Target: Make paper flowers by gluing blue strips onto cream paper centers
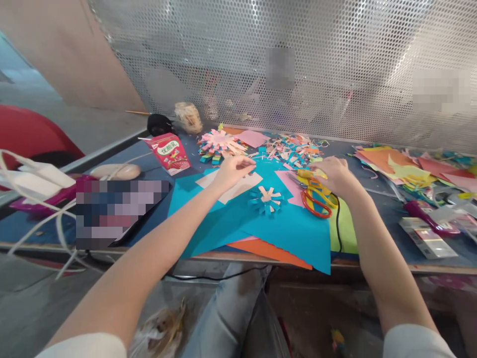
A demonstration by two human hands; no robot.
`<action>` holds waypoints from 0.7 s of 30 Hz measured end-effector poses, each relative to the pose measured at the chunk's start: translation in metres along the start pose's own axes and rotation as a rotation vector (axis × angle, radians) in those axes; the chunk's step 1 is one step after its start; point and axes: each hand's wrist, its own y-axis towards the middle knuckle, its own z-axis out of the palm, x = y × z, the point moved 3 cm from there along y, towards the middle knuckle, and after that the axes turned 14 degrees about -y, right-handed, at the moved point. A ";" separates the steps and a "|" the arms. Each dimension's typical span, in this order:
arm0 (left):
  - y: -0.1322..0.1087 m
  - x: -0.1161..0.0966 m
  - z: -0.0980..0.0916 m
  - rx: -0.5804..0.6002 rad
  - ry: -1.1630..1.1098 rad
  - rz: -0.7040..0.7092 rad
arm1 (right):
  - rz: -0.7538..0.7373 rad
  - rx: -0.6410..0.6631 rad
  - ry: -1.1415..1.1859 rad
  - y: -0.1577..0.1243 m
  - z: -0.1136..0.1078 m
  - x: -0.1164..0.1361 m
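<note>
Above a pale pink paper piece (227, 186) on the large blue paper sheet (298, 238), my left hand (236, 170) is loosely curved, with a small gap at the fingertips and nothing visible between them. My right hand (333, 171) has its fingers bent together beside the yellow-handled scissors (318, 194); what they hold, if anything, is hidden. Red-handled scissors (316, 211) lie against the yellow pair. Between my forearms sits a fringed blue-and-pink paper flower (267, 199). A larger fringed paper flower (219, 144) lies beyond my left hand.
Cut paper strips (294, 149) are heaped at the back. Coloured sheets (391, 166) lie right, near a small box (427, 238). A pink drink carton (169, 154), a tablet-like device (122, 211) and white cables (55, 214) are left. A perforated metal panel (238, 59) borders the back.
</note>
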 end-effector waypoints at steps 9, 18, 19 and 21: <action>-0.003 -0.010 0.000 0.044 0.196 0.024 | -0.171 0.130 -0.257 0.003 0.008 0.039; -0.003 -0.007 0.005 0.009 0.061 -0.017 | 0.014 -0.176 -0.110 0.035 -0.003 0.011; -0.003 -0.006 0.006 0.017 0.042 -0.032 | 0.038 -0.180 -0.102 0.047 -0.003 0.005; -0.003 -0.002 0.008 0.028 0.015 -0.051 | 0.101 -0.124 -0.124 0.071 0.000 -0.005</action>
